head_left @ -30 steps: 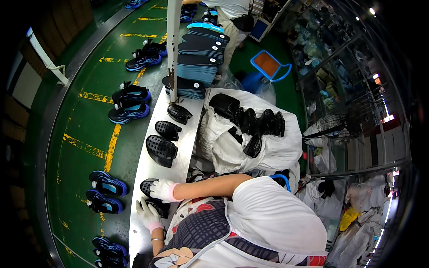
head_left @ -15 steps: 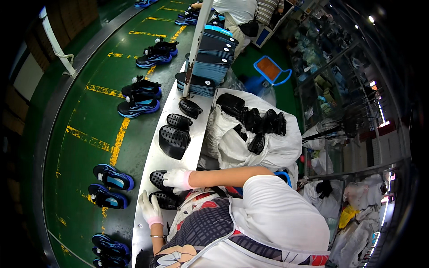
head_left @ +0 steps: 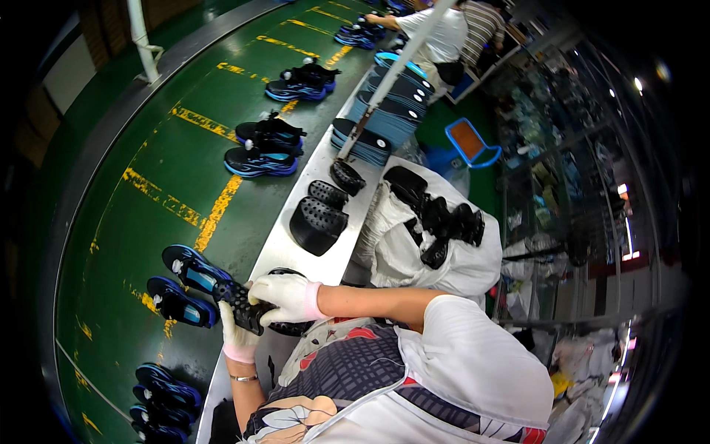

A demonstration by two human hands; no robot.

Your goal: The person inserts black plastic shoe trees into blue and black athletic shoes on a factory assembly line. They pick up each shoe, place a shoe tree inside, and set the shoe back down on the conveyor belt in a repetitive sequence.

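Observation:
Both my hands wear white gloves with pink cuffs. My right hand (head_left: 284, 296) curls its fingers over a black perforated plastic shoe insert (head_left: 242, 308) at the left edge of the white ledge (head_left: 285, 255). From the near side, my left hand (head_left: 237, 334) grips the same insert, its thumb side partly hidden. More black perforated plastic shows behind and below my right hand, mostly covered by it. Just left of the insert, on the green line, lies a pair of black-and-blue sneakers (head_left: 180, 303); the insert's far end overlaps the farther sneaker in view.
Farther along the ledge sit several black inserts (head_left: 319, 224) and stacks of insoles (head_left: 362, 140) beside a white post (head_left: 392, 78). More sneakers (head_left: 260, 159) stand along the green belt (head_left: 177, 159). A white sack (head_left: 392, 255) bears black inserts. A co-worker (head_left: 436, 33) stands at the far end.
Both hands have come together on one insert, lifting it left toward the sneakers. My left hand, earlier spread on the ledge, now grips it. The whole view has shifted and turned.

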